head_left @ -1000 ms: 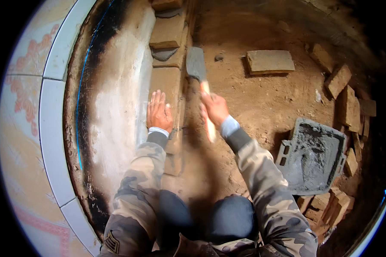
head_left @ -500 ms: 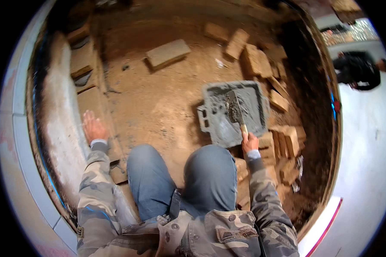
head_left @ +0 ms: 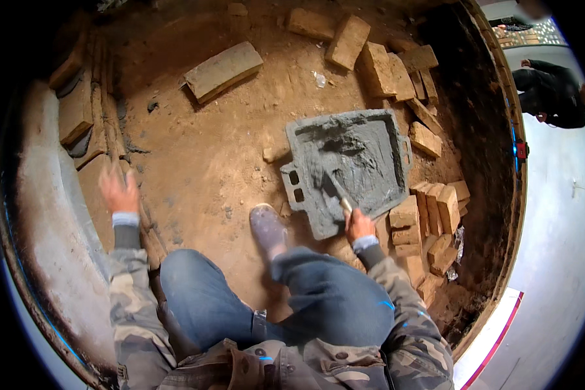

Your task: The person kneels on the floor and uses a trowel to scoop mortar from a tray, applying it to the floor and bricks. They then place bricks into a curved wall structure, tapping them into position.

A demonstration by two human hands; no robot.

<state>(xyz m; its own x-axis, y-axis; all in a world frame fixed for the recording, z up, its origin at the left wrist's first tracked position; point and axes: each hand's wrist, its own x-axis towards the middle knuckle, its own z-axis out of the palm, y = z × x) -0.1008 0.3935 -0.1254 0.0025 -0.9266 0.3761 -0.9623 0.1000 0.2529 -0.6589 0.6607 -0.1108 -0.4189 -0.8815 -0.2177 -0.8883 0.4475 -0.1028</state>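
My right hand (head_left: pixel 359 225) grips the handle of a trowel (head_left: pixel 337 187), whose blade is sunk partly into grey wet mortar (head_left: pixel 374 166). The mortar lies in a rectangular grey tub (head_left: pixel 319 224) with slotted handles, on the dirt in front of my right knee. Off to the left, my left hand (head_left: pixel 118 188) is open with its fingers spread, slightly blurred. It is over or against a low course of bricks (head_left: pixel 92 185); contact is unclear. Nothing shows in that hand.
A single brick (head_left: pixel 224 71) lies on the dirt floor ahead. Bricks (head_left: pixel 377 70) are heaped beyond the tub, and more bricks (head_left: pixel 435 208) stand at its right. A pale ledge (head_left: pixel 52 175) runs along the left. Another person (head_left: pixel 549 94) is at the far right.
The trowel has come down from above the tub into the mortar. My left hand has lifted or shifted left. My view has shifted, and my foot now shows between my knees.
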